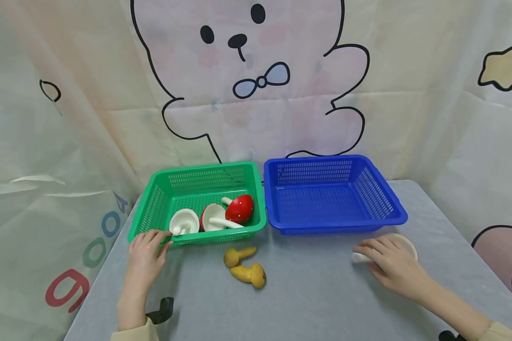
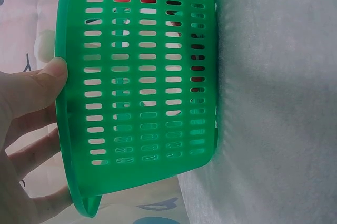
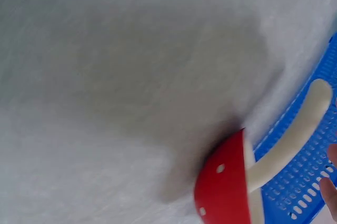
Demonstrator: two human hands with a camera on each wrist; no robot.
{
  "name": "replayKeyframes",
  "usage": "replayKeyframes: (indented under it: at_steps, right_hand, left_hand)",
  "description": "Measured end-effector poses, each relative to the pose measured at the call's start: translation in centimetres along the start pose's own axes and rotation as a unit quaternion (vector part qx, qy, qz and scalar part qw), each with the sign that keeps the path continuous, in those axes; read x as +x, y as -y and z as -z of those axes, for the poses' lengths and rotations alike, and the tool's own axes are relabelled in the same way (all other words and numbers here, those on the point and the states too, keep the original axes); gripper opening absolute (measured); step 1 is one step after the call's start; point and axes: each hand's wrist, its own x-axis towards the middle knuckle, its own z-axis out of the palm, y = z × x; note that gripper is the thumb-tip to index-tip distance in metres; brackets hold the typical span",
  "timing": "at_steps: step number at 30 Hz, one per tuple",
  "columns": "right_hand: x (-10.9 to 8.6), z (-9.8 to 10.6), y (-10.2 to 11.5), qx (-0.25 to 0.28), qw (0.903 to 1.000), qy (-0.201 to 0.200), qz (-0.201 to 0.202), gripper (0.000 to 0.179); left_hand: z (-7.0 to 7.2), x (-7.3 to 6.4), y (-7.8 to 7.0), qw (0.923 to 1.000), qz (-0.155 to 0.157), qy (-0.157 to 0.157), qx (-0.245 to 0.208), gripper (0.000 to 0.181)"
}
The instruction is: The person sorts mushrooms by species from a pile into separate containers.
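Observation:
At the front left corner of the green basket (image 1: 196, 169), my left hand (image 1: 147, 255) grips the rim. The left wrist view shows the thumb (image 2: 52, 71) on the basket's rim and the other fingers behind it. Red-capped toy mushrooms (image 1: 240, 209) with white stems lie inside. My right hand (image 1: 394, 267) is over another such mushroom (image 3: 224, 182) on the table, in front of the blue basket. Its white stem points toward the fingers (image 3: 329, 195), which look apart from it in the right wrist view. The hand partly hides this mushroom in the head view.
Two yellow-brown toy mushrooms (image 1: 249, 274) lie on the grey tabletop (image 1: 307, 293) between the hands. The blue basket (image 1: 315, 203) stands right of the green one with nothing inside. A printed cloth (image 1: 409, 94) hangs behind the table.

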Motion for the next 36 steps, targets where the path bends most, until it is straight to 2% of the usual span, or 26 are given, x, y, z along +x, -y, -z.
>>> replayKeyframes:
  at_steps: [2,6,12,22,36]
  right_hand:
    - [-0.3,-0.3,-0.3,-0.021,0.9997,-0.009,0.012,0.027]
    - [-1.0,-0.9,-0.7,-0.066,0.9968,-0.031,0.034,0.05]
    - [-1.8,-1.2,-1.1,-0.095,0.9941,-0.036,0.039,0.052]
    - [-2.4,-1.6,-1.6,-0.103,0.994,-0.01,0.036,0.056]
    - [-2.4,-2.3,-2.2,-0.108,0.9926,-0.021,0.051,0.055]
  left_hand:
    - [0.0,0.0,0.0,1.0,0.001,0.001,0.002,0.019]
    - [0.0,-0.1,0.1,1.0,0.001,0.001,0.005,0.019]
    - [-0.1,0.0,0.0,1.0,0.001,0.0,0.004,0.018]
    - [0.0,0.0,0.0,1.0,0.0,-0.001,0.007,0.018]
    - [-0.2,-0.1,0.2,1.0,-0.002,-0.004,0.004,0.018]
